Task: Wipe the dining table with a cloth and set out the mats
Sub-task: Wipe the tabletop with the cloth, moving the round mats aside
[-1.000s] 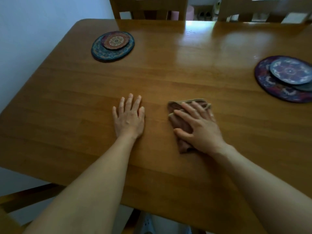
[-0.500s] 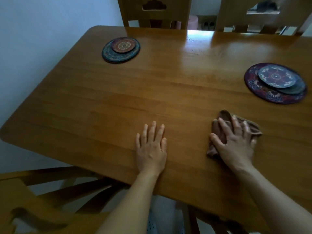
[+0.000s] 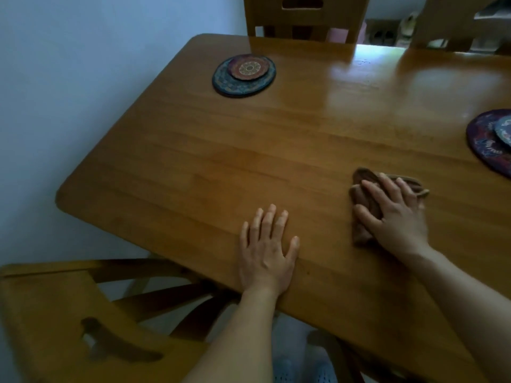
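Note:
A brown folded cloth (image 3: 362, 194) lies on the wooden dining table (image 3: 249, 150), near its front edge. My right hand (image 3: 395, 214) presses flat on top of the cloth, fingers spread over it. My left hand (image 3: 266, 252) rests palm down on the bare table at the front edge, fingers apart, holding nothing. A stack of round patterned mats (image 3: 244, 74), a small reddish one on a larger blue one, sits near the far left corner. A second stack of round mats (image 3: 489, 142), purple with a blue one on top, lies at the right edge, partly cut off.
A pale wall runs along the table's left side. A wooden chair (image 3: 55, 313) stands at the near left corner, below the table edge. Two more wooden chairs (image 3: 304, 15) stand behind the far edge.
My right hand has slid the cloth to the right along the front of the table. The view has shifted, so the left table corner and near chair now show. My left hand stays flat.

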The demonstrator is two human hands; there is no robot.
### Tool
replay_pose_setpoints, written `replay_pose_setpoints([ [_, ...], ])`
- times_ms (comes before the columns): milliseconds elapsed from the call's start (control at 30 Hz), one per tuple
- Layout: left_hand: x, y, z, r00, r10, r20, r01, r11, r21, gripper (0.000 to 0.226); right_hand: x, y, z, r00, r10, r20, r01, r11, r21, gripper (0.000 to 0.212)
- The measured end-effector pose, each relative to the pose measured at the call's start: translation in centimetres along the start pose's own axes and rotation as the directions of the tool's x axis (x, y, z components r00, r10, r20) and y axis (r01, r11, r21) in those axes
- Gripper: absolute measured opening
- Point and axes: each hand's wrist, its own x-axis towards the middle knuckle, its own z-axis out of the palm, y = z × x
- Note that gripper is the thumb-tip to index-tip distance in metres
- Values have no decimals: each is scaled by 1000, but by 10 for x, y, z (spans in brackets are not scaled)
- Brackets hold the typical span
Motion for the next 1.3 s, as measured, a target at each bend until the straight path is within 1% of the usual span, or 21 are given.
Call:
replay_pose_setpoints([
  [67,0,0,1,1000,-4,-29,3,1000,-25,61,25,-26,7,995,99,-28,-98,995,6,61],
  [133,1,0,2,999,-9,-53,7,999,-41,59,47,-59,15,995,91,-31,-91,996,-4,62],
  [200,1,-2,4,998,-6,-63,4,999,-35,61,64,-97,25,1000,-8,-21,8,1000,-10,62],
  [267,1,-2,5,997,-2,-71,-1,999,-35,63,72,-129,33,990,-143,2,143,990,13,61],
  [367,1,-2,6,995,-43,-95,34,995,-96,66,70,-155,37,932,-355,75,351,934,64,58],
  [433,-2,-3,4,989,-76,-125,52,981,-187,62,61,-152,35,882,-460,107,449,887,107,56],
  [500,-4,-4,2,982,-100,-161,56,964,-258,61,41,-137,31,843,-525,115,513,850,120,55],
  [567,-3,-4,1,984,-80,-156,41,970,-239,69,15,-114,29,827,-551,114,543,834,98,56],
  [633,-1,-3,1,990,-46,-135,22,984,-174,71,-8,-85,23,840,-525,134,518,851,86,60],
  [700,0,-2,2,991,-40,-126,24,992,-122,70,-21,-52,16,882,-451,134,443,892,88,62],
  [800,0,-2,3,993,-42,-109,31,994,-101,71,-30,-24,11,967,-245,72,239,967,84,61],
  [867,1,-2,2,992,-39,-117,25,992,-122,73,-29,-33,16,992,-120,29,119,992,35,61],
  [900,1,-2,1,992,-41,-123,23,989,-148,73,-28,-43,18,996,-84,21,83,996,14,61],
  [933,1,-2,0,990,-48,-130,22,981,-191,73,-27,-57,21,997,-76,18,76,997,0,61],
  [967,0,-2,-1,988,-64,-141,27,967,-251,74,-27,-71,23,994,-109,23,109,994,-11,61],
  [1033,-1,-3,-4,979,-130,-157,56,912,-407,76,-32,-99,29,960,-274,58,274,962,6,60],
  [1067,0,-4,-6,972,-169,-163,72,875,-478,76,-37,-112,32,922,-377,86,374,926,50,60],
  [1133,0,-4,-9,958,-224,-179,89,827,-555,75,-49,-128,39,822,-550,145,533,834,144,60],
  [1233,0,-3,-11,963,-218,-157,95,823,-559,72,-62,-116,41,708,-686,168,662,728,182,60],
  [1300,3,-4,-12,977,-180,-114,106,876,-470,70,-68,-90,37,662,-731,165,712,682,166,60],
])
